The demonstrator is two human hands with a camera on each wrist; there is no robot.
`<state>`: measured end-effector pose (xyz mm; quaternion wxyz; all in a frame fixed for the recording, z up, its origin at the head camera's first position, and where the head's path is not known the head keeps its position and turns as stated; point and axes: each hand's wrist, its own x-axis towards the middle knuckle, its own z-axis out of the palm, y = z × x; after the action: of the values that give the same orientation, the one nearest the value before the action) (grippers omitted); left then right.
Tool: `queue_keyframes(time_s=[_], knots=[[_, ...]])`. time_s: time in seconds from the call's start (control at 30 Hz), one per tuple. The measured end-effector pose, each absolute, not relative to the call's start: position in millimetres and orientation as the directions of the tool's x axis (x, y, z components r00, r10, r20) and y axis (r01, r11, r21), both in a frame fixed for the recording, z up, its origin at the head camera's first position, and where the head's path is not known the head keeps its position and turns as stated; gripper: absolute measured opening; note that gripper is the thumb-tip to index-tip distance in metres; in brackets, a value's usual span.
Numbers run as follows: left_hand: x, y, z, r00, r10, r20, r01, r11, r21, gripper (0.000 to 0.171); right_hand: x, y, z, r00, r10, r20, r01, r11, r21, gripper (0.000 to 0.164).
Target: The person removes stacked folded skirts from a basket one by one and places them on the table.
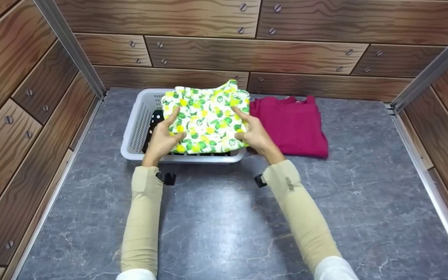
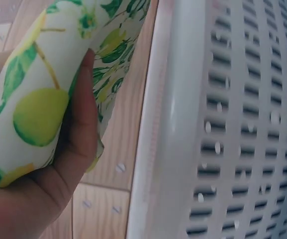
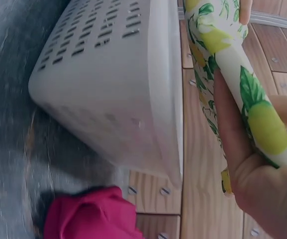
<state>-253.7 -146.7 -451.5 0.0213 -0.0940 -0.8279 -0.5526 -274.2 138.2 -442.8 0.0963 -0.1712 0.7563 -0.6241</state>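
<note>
A folded white cloth with a yellow-and-green lemon print (image 1: pixel 206 120) is held up over the white plastic basket (image 1: pixel 131 146). My left hand (image 1: pixel 162 138) grips its left edge, thumb on top and fingers beneath. On the opposite edge my right hand (image 1: pixel 257 134) holds it the same way. Both wrist views show the lemon-print cloth (image 2: pixel 39 109) pinched between thumb and fingers, above the height of the basket rim (image 3: pixel 165 89). Inside the basket lies a black cloth with white dots (image 1: pixel 154 120), mostly hidden under the lemon-print cloth.
A folded magenta cloth (image 1: pixel 290 128) lies on the grey marbled surface (image 1: pixel 216 217) just right of the basket. Wood-patterned panels (image 1: pixel 255 54) stand behind and at both sides, with metal posts (image 1: pixel 76 46) at the corners.
</note>
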Motion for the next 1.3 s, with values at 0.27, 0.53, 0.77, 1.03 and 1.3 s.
queue_keyframes(time_s=[0.27,0.53,0.77,1.03,1.3], knots=[[-242.6,-111.3,-456.4,-0.949,0.113,0.295,0.315,0.271,0.91,0.077,-254.8,173.6,-438.9,-0.933,-0.335,0.132,-0.202,0.182,-0.962,0.084],[-228.8,-78.0,-459.4,-0.946,0.141,0.294,0.318,0.209,0.925,0.078,-230.3,208.3,-439.1,-0.948,-0.281,0.15,-0.208,0.188,-0.96,0.081],[-218.0,-46.4,-463.4,-0.945,0.227,0.236,0.281,0.192,0.94,0.08,-208.9,241.7,-442.7,-0.973,-0.205,0.107,-0.151,0.215,-0.965,0.082],[-203.3,-14.5,-473.8,-0.93,0.316,0.186,0.246,0.161,0.956,0.083,-180.2,274.0,-450.0,-0.982,-0.173,0.07,-0.111,0.237,-0.965,0.08],[-183.2,16.1,-491.0,-0.917,0.373,0.139,0.218,0.177,0.96,0.084,-150.6,304.0,-469.0,-0.979,-0.183,0.085,-0.134,0.272,-0.953,0.077]])
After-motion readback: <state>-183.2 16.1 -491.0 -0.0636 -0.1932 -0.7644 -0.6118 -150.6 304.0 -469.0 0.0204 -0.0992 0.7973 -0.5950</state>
